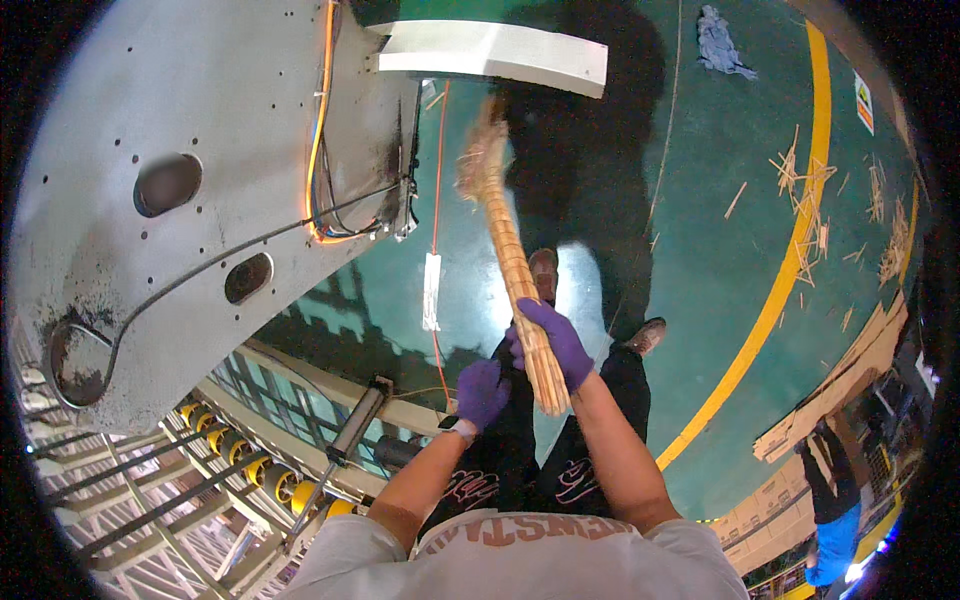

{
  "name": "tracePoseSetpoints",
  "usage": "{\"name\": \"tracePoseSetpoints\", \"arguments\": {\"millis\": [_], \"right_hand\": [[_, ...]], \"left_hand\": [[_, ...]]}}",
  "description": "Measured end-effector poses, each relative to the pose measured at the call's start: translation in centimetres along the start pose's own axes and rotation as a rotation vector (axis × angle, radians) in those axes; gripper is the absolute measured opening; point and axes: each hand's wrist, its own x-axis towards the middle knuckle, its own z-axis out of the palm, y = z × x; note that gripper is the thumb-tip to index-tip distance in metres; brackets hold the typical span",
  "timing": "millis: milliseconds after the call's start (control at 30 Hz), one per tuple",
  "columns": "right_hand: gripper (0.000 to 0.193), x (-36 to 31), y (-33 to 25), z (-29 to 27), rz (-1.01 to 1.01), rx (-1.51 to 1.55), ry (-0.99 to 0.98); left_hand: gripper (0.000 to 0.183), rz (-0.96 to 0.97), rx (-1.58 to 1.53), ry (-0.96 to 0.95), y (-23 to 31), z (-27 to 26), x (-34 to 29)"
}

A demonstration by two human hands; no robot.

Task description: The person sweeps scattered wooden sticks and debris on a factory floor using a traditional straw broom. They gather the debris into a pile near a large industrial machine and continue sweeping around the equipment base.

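While both gloved hands gripped the bundle (512, 262), fingers wrapped round it, its long axis ran toward 11 o'clock; right hand (556, 340) higher, left hand (482, 392) lower

a glossy green floor (720, 250) with a yellow line (790, 260) carries scattered wood splinters (800, 190) and a grey rag (722, 42).

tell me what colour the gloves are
Purple, on both the left hand and right hand; head view.
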Motion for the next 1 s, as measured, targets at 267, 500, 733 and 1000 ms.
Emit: {"name": "tracePoseSetpoints", "arguments": {"millis": [267, 500, 733, 1000], "right_hand": [[0.052, 11.0, -10.5, -0.2, 0.024, -0.232, -0.036], [0.042, 1.1, 0.2, 4.4, -0.106, -0.004, -0.038], [0.047, 9.1, -6.4, 2.3, -0.095, -0.279, -0.096], [0.046, 3.7, -1.7, 2.7, -0.043, 0.099, 0.038]], "left_hand": [[0.038, 0.214, -0.055, 0.145, 5.9, -1.3, 4.7], [0.034, -0.466, -1.384, -0.025, 0.7, 0.8, 0.8], [0.034, -0.007, 0.058, -0.156, 0.8, -2.4, 2.6], [0.036, 0.039, -0.125, 0.018, -0.7, -0.4, 1.5]]}}
